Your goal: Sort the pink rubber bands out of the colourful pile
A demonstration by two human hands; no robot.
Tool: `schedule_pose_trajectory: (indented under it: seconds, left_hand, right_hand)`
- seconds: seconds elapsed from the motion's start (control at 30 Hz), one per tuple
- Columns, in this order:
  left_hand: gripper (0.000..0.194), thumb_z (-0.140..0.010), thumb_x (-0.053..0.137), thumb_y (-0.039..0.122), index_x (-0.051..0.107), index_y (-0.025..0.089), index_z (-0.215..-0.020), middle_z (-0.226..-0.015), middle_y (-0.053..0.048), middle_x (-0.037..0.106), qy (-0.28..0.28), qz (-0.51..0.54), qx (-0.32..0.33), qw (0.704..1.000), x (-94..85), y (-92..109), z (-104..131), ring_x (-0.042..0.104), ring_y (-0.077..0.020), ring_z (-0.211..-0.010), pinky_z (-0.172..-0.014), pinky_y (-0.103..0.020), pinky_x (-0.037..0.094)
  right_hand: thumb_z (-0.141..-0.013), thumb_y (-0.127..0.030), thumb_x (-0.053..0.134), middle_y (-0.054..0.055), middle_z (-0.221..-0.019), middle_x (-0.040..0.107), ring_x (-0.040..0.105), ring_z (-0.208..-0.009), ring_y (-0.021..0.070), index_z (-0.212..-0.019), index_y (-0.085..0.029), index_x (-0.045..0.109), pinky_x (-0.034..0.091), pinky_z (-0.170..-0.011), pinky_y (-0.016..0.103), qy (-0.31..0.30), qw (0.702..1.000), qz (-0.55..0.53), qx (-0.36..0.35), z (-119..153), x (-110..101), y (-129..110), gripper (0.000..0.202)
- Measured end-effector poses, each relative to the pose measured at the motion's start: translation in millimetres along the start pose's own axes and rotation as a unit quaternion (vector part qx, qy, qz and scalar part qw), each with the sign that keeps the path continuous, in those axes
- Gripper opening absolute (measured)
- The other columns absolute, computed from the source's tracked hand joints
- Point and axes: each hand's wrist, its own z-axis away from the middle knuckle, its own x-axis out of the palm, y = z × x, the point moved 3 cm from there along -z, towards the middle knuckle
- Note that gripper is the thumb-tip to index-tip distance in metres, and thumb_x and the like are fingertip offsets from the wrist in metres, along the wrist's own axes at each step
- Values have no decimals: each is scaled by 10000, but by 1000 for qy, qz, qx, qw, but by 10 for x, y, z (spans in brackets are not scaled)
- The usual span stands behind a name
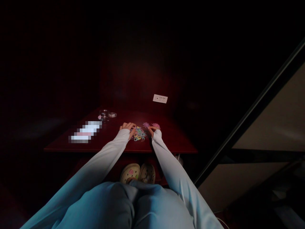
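Observation:
A loose pile of small multicoloured hair ties (pixel 139 134) lies on the dark red table between my two hands. My left hand (pixel 127 126) rests at the pile's left edge, its fingers curved and apart from the thumb. On the other side, my right hand (pixel 153 129) has its fingertips drawn together beside a small purple heap of hair ties (pixel 145 125). Whatever those fingertips hold is too small to tell. A pink heap of hair ties (pixel 156 126) sits just beyond the right hand, partly hidden by it.
At the table's back left stand a clear jar (pixel 104 113) and a round clear lid (pixel 112 114). A blurred-out bright rectangle (pixel 86 131) lies at the left. A white socket plate (pixel 160 98) is on the back wall. The table's front edge (pixel 78 150) is near my knees.

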Motion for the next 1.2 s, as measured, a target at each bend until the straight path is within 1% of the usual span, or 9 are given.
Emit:
schedule_pose_trajectory:
  seconds: [0.1, 0.23, 0.37, 0.47, 0.57, 0.7, 0.9, 1.0, 1.2]
  left_hand:
    - [232, -1015, 474, 321, 694, 278, -1071, -1176, -46, 731, 6, 16, -13, 1000, -21, -19, -13, 521, -276, -1083, -932, -434, 399]
    - [241, -1012, 487, 307, 725, 268, -1000, -1219, -31, 713, -6, 14, -19, 1000, -3, -43, -29, 515, -263, -1086, -926, -427, 403]
    - [297, -1016, 486, 305, 742, 257, -874, -1198, -25, 705, -14, 9, -19, 1000, 76, -129, -67, 520, -253, -1084, -927, -415, 422]
    - [329, -1010, 503, 348, 750, 262, -810, -1158, -27, 704, -12, 22, -9, 1000, 143, -224, -105, 517, -252, -1058, -928, -412, 441]
    - [279, -980, 559, 372, 761, 272, -815, -1148, -21, 706, -6, 34, 2, 999, 167, -271, -124, 505, -256, -1045, -935, -416, 444]
    - [201, -958, 588, 328, 761, 266, -875, -1167, -28, 700, 2, 36, 3, 999, 113, -204, -97, 505, -258, -1062, -946, -417, 443]
    - [206, -967, 566, 261, 737, 244, -854, -1215, -34, 692, 17, 29, -17, 999, 21, -51, -42, 502, -265, -1101, -968, -417, 433]
    - [184, -956, 583, 261, 741, 253, -861, -1210, -30, 696, 12, 28, -4, 1000, 30, -47, -34, 501, -267, -1088, -966, -429, 434]
    - [189, -968, 565, 280, 738, 259, -895, -1230, -29, 690, 0, 26, 38, 999, 48, -87, -15, 493, -271, -1107, -970, -438, 429]
  right_hand:
    - [-882, -396, 701, 90, -931, 731, 660, -937, 227, -898, -175, 837, 505, -921, 356, 0, 999, -26, 24, 30, 61, -97, 259]
    - [-871, -386, 726, 67, -907, 706, 631, -913, 205, -895, -196, 840, 502, -899, 334, -25, 998, -59, -8, 102, 174, -315, 223]
    - [-864, -407, 743, 49, -905, 685, 619, -871, 188, -857, -218, 833, 504, -839, 314, -52, 994, -90, -40, 159, 253, -422, 210]
    - [-865, -425, 744, 42, -890, 675, 615, -853, 182, -852, -226, 834, 502, -814, 302, -58, 993, -95, -50, 167, 272, -431, 220]
    - [-854, -431, 757, 34, -866, 659, 609, -829, 174, -867, -233, 842, 493, -786, 293, -66, 992, -91, -56, 161, 285, -425, 216]
    - [-850, -468, 755, 32, -867, 659, 612, -816, 173, -877, -239, 842, 486, -763, 288, -71, 993, -83, -53, 155, 300, -401, 247]
    - [-893, -460, 698, 36, -883, 689, 617, -836, 179, -862, -233, 819, 500, -825, 302, -57, 994, -68, -59, 135, 286, -375, 258]
    - [-894, -473, 689, 34, -883, 690, 622, -851, 181, -853, -230, 806, 497, -835, 303, -61, 995, -61, -56, 133, 285, -387, 272]
    - [-865, -503, 729, 34, -892, 678, 626, -856, 179, -859, -219, 807, 487, -833, 298, -103, 991, -61, -60, 185, 281, -466, 294]
